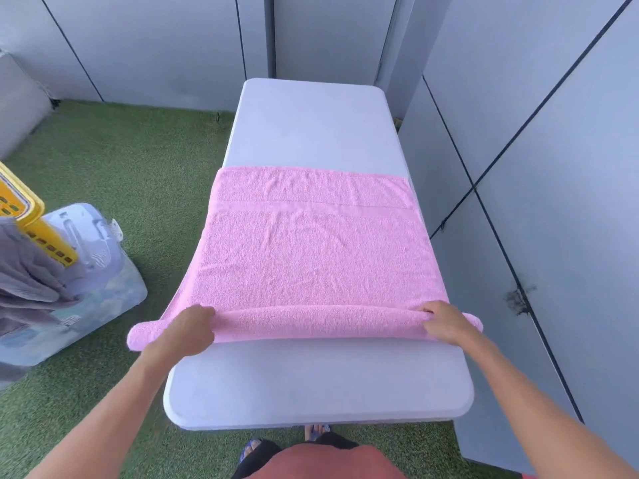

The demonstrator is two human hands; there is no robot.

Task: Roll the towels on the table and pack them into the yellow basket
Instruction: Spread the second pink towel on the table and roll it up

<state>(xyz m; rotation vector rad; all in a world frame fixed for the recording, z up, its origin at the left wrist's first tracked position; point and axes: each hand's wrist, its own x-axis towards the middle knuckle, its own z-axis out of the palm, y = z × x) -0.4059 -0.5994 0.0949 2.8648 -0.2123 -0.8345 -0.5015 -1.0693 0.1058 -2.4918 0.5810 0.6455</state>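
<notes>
A pink towel (311,250) lies spread across the white table (318,385), its near edge turned over into a low roll. My left hand (188,331) grips the roll near its left end, which overhangs the table's side. My right hand (444,321) grips the roll near its right end, fingers curled over the top. The yellow basket (24,216) shows only as a corner at the far left, with a grey towel (24,281) draped from it.
A pale plastic-wrapped bundle (86,281) stands on the green turf under the basket, left of the table. Grey panel walls close in right beside the table's right side and behind it. The far half of the tabletop is bare.
</notes>
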